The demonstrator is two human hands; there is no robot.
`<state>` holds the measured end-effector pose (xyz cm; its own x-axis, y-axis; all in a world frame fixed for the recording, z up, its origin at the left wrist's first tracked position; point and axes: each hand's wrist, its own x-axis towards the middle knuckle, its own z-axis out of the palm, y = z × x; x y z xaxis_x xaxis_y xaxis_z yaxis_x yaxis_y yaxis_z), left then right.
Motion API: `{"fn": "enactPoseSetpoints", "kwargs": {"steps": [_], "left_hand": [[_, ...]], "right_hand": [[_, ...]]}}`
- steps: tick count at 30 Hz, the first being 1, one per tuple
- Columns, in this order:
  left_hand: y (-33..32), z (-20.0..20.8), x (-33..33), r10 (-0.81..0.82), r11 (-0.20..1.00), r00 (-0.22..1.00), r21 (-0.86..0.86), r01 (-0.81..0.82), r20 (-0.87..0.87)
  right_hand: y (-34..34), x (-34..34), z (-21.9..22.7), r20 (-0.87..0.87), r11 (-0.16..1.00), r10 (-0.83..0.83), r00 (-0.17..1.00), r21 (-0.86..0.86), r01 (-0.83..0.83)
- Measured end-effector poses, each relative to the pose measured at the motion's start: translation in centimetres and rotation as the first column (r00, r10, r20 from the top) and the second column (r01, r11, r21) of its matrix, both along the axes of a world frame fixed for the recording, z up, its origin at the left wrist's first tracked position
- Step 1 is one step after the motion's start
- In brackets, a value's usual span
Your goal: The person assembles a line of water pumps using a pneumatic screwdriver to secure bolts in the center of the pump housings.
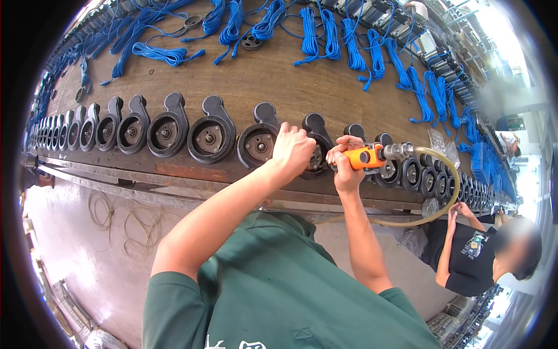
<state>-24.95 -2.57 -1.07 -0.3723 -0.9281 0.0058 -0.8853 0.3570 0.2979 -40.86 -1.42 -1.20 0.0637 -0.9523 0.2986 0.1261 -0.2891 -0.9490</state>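
Right hand point(347, 170) has its fingers closed around the orange tool point(361, 157), best kept square to the black housing point(318, 158) on the desk point(256, 75); left hand point(293, 149) curls beside it, contents hidden.

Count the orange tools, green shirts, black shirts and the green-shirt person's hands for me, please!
Orange tool: 1
Green shirt: 1
Black shirt: 1
Left hand and right hand: 2
Total: 5

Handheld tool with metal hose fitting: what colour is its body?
The tool's body is bright orange; the head view shows it best.
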Motion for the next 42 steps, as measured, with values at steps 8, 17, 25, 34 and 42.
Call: {"fn": "enactPoseSetpoints", "kwargs": {"steps": [8,17,25,34,42], "left_hand": [[0.0,-0.7,-0.1,-0.010,0.998,0.999,-0.060,0.008,-0.041],[0.0,-0.6,0.7,-0.022,0.999,0.996,-0.028,0.019,-0.081],[0.0,-1.0,0.7,-0.015,0.999,0.993,-0.039,0.011,-0.117],[6.3,0.0,1.0,0.336,0.927,0.702,0.088,-0.366,-0.628],[8.2,-3.0,-1.0,0.957,0.291,-0.009,0.955,0.059,-0.291]], "right_hand": [[0.1,0.1,0.4,0.073,0.999,0.023,0.997,0.042,-0.027],[0.2,0.0,-0.1,0.115,0.997,0.037,0.993,0.060,-0.044],[0.5,0.2,-0.1,-0.017,0.998,0.066,0.998,-0.003,-0.066],[1.5,0.3,-0.7,-0.060,0.994,0.104,0.993,-0.040,-0.106],[1.4,0.6,-1.2,-0.152,0.993,0.035,0.988,-0.103,-0.051]]}}
